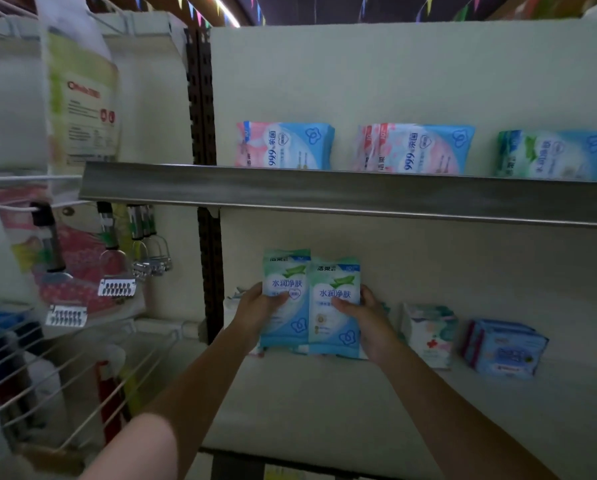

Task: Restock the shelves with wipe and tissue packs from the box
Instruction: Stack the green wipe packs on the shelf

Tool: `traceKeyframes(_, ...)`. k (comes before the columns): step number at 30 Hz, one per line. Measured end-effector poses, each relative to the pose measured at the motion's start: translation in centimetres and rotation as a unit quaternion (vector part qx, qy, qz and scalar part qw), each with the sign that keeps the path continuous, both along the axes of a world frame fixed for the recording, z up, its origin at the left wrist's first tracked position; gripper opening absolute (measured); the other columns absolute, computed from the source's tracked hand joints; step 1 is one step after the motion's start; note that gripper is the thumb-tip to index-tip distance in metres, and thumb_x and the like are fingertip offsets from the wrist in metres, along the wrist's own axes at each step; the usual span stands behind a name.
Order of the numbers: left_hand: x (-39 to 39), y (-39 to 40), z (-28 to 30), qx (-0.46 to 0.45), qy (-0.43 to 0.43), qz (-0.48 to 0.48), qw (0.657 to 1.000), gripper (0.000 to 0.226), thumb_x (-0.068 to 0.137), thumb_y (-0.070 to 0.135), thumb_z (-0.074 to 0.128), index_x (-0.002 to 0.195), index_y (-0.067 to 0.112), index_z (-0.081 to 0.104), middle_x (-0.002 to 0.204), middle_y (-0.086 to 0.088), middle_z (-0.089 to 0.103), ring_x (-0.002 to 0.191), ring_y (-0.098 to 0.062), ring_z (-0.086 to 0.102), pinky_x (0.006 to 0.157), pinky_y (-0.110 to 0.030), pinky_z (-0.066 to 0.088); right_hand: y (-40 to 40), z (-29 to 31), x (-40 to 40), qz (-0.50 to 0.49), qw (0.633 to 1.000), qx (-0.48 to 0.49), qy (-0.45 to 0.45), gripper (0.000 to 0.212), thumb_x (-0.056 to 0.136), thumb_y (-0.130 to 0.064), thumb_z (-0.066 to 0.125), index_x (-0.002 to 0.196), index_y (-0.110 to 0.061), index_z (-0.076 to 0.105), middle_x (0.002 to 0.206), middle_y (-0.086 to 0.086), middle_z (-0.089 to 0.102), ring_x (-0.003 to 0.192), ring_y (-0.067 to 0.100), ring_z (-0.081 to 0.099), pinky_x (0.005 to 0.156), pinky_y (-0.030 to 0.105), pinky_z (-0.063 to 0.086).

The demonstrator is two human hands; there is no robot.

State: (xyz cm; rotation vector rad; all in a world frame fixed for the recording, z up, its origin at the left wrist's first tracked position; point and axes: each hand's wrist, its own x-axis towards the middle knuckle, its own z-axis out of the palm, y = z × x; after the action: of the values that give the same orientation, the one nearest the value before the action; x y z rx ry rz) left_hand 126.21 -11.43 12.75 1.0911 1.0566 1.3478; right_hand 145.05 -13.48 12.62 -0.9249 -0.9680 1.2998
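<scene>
Lower shelf (pixel 324 393): white pack (pixel 428 336), blue pack (pixel 504 348) beside held packs (pixel 310 303), possibly wipes.

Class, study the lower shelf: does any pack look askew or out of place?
Yes. The white pack and the blue pack on the lower shelf sit turned at angles, unlike the upright packs gripped by the left hand and right hand.

Green-blue wipe packs (pixel 310 303) read "水润净肤"; pink packs (pixel 285 145) "99.9%".
</scene>
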Motion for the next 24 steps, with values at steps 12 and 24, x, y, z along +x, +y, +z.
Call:
traceKeyframes(12, 6.5, -9.3, 4.4, 0.077, -0.017, -0.106, 0.991, 0.032, 0.085, 0.003, 0.063, 0.117, 0.007, 0.061, 0.113, -0.015, 0.068, 0.104, -0.033, 0.065, 0.095, -0.055, 0.048, -12.0, 5.0, 6.9, -0.074, 0.995, 0.068, -0.022, 0.023, 0.081, 0.002, 0.065, 0.098, -0.010, 0.053, 0.099, 0.011, 0.066, 0.081, 0.026, 0.066, 0.063, 0.036, 0.059)
traceKeyframes(24, 10.7, -22.2, 10.2, 0.103, -0.032, -0.140, 0.984, 0.027, 0.085, -0.002, 0.060, 0.111, 0.004, 0.058, 0.107, -0.019, 0.067, 0.076, -0.029, 0.069, 0.065, -0.042, 0.059, -26.2, 10.1, 11.5, -0.062, 0.991, 0.097, -0.061, 0.027, 0.080, 0.003, 0.066, 0.100, -0.008, 0.053, 0.094, 0.011, 0.070, 0.078, 0.029, 0.069, 0.067, 0.044, 0.059)
